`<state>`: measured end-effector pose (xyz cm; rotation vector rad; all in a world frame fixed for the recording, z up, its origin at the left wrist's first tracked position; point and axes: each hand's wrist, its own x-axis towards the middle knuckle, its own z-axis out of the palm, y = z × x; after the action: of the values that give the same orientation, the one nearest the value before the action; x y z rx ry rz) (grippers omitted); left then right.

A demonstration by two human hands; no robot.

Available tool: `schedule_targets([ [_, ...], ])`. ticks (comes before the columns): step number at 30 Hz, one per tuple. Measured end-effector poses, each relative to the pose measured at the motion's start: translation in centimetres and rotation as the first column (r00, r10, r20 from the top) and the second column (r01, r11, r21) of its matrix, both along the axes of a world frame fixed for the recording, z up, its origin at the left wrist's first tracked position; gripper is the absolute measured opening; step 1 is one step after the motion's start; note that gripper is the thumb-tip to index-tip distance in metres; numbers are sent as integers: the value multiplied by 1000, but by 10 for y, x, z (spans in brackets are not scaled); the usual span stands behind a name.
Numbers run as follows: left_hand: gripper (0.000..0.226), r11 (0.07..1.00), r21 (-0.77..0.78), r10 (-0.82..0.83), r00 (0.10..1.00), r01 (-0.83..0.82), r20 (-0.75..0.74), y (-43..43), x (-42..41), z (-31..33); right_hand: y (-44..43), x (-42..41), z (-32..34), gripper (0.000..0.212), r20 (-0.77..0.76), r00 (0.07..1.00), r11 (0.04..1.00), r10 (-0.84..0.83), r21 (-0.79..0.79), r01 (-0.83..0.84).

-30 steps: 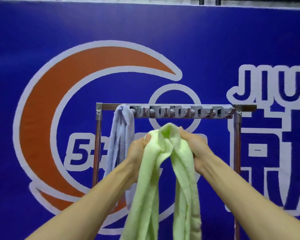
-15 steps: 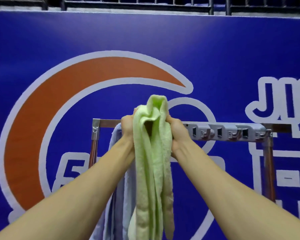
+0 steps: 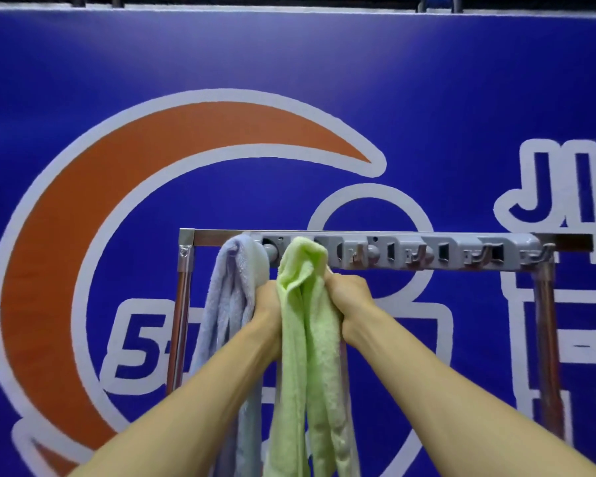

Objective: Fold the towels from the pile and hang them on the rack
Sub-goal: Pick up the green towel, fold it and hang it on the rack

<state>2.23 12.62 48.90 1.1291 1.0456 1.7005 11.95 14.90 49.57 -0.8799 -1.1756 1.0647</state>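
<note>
Green towel (image 3: 305,356) is bunched at its top between both hands. The left hand (image 3: 268,306) grips it from the left and the right hand (image 3: 351,297) from the right, the fingers of each curled into the cloth (most fingertips are buried in the folds). The bunched top rises just above the hands and lies against the grey hook strip (image 3: 427,254) near its left end; whether it is caught on a hook I cannot tell. Below the hands the towel hangs in two long folds between the forearms and runs out of the bottom of the view. Just to its left a pale blue towel (image 3: 227,304) hangs from the strip's left end, close against the left hand. The strip runs along the top bar of the metal rack (image 3: 183,287), with a post at either side. Behind stands a blue banner (image 3: 289,63) with an orange crescent and white lettering.
</note>
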Motion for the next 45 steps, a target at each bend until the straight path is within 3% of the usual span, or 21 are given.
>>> schedule_targets([
  [2, 38, 999, -18, 27, 997, -29, -65, -4, 2, -3, 0, 0, -4, 59, 109, 991, 996, -82, -12, 84],
  [4, 37, 1000, -4, -6, 999, 6, -47, -10, 3, -3, 1, -1, -8, 67, 192, 970, 989, -148, 14, 148],
  [9, 23, 994, 96, 66, 977, -47, -203, -16, -7, -16, -17, -4, -6, 55, 268, 936, 974, -228, 52, 222],
  [11, 15, 995, 90, 69, 951, -43, -303, -17, -11, -19, -25, -2, -5, 37, 298, 918, 965, -262, 87, 247],
  [12, 25, 997, 63, 53, 933, -32, -356, -19, -13, -19, -31, 0, -5, 30, 319, 906, 960, -278, 97, 261],
  [14, 70, 1000, 15, 27, 896, -22, -444, -19, -19, -22, -38, -1, -7, 34, 373, 878, 954, -299, 123, 273],
  [18, 97, 999, 23, 50, 850, -45, -524, -42, -26, -34, -64, 4, -15, 18, 396, 883, 968, -251, 123, 220],
  [19, 91, 997, 39, 77, 837, -67, -542, -51, -26, -35, -71, 6, -15, 18, 394, 887, 970, -242, 124, 209],
  [21, 48, 986, 103, 168, 807, -133, -566, -77, -26, -37, -91, 13, -18, 34, 389, 896, 975, -217, 120, 184],
  [25, 29, 961, 198, 272, 799, -195, -536, -103, -30, -43, -126, 28, -32, 42, 457, 876, 988, -151, 103, 116],
  [31, 17, 990, 131, 126, 763, -55, -634, -152, -22, -59, -168, 56, -62, 15, 592, 803, 998, -60, 56, 33],
  [35, 18, 997, 52, -1, 742, 48, -670, -173, -10, -79, -185, 77, -88, 13, 660, 751, 1000, -18, 21, 6],
  [40, 17, 961, -181, -275, 646, 209, -712, -180, 16, -149, -187, 105, -160, 18, 667, 743, 994, 54, -109, 26],
  [45, 20, 895, -376, -442, 574, 239, -689, -167, 40, -244, -175, 129, -250, 12, 619, 774, 952, 132, -296, 74],
])
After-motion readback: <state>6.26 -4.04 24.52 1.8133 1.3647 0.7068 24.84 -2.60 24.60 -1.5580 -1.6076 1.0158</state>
